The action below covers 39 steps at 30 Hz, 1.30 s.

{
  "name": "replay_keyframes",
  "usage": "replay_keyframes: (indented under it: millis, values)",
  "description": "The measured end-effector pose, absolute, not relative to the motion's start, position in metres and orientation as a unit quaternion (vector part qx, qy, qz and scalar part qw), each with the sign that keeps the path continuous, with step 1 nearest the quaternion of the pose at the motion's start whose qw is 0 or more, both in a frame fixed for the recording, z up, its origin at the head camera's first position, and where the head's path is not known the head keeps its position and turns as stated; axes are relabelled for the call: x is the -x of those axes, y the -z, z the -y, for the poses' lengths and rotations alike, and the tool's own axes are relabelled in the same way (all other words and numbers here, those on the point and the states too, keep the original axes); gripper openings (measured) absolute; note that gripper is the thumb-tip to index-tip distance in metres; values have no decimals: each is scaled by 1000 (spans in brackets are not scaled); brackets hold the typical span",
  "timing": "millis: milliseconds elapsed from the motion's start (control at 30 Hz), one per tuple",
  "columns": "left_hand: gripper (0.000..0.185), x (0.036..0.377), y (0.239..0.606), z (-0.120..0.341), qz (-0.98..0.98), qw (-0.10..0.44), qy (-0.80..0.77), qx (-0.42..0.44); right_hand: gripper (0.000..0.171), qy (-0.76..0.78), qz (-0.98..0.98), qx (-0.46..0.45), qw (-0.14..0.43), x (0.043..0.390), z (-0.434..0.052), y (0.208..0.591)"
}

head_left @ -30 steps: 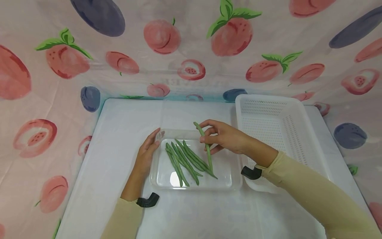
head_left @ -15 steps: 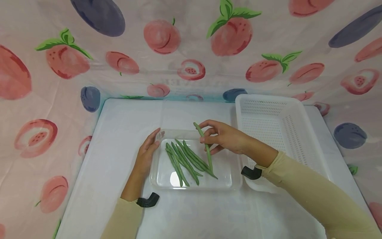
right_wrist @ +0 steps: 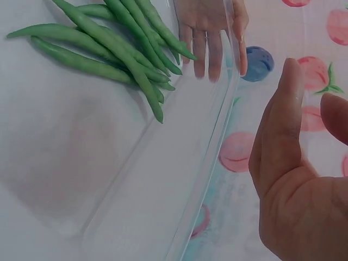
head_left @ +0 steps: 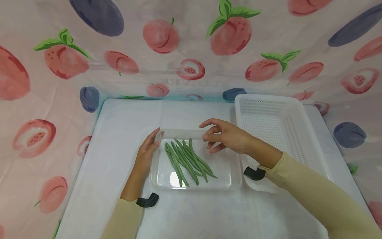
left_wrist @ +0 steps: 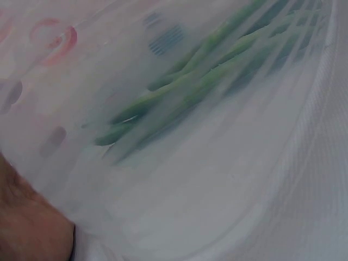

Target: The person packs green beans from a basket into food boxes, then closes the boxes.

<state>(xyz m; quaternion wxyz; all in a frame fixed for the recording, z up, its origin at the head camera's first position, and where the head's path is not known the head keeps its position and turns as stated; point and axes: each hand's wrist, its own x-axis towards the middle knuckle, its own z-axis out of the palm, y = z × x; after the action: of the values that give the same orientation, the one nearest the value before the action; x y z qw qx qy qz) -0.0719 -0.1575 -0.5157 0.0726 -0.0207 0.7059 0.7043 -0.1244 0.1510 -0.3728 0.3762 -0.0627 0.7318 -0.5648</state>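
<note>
Several green beans (head_left: 197, 162) lie in a loose bundle inside a clear plastic container (head_left: 195, 188). One bean (right_wrist: 111, 46) rests across the others on top. My left hand (head_left: 146, 152) lies along the container's left side, its straight fingers (right_wrist: 199, 54) against the outside of the wall, as the right wrist view shows through the plastic. Over the container's far right part hovers my right hand (head_left: 225, 136), fingers spread and relaxed, nothing in it. From the left wrist, the beans (left_wrist: 201, 81) show blurred through the clear wall.
A white perforated basket (head_left: 262, 129) stands on the right, close beside the container and partly under the right forearm. The white table (head_left: 125, 116) ends at a fruit-patterned sheet (head_left: 119, 79) behind and at both sides.
My right hand has let go of the green bean it was pinching, which now lies on top of the bundle. That hand has drawn slightly right; the left hand stays in place.
</note>
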Motion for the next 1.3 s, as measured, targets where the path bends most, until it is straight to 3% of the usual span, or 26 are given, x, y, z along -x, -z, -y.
replay_keyframes:
  millis: [667, 900, 1300]
  values:
    - [57, 77, 509, 169, -644, 111, -757, -12, 64, 577, -764, -19, 288, 109, -199, 386]
    - [57, 97, 493, 187, -723, 169, -670, -8, 71, 541, -789, -24, 289, 108, -210, 382]
    - [61, 132, 467, 213, -769, 214, -602, 26, 76, 498, -812, -43, 302, 120, -255, 377]
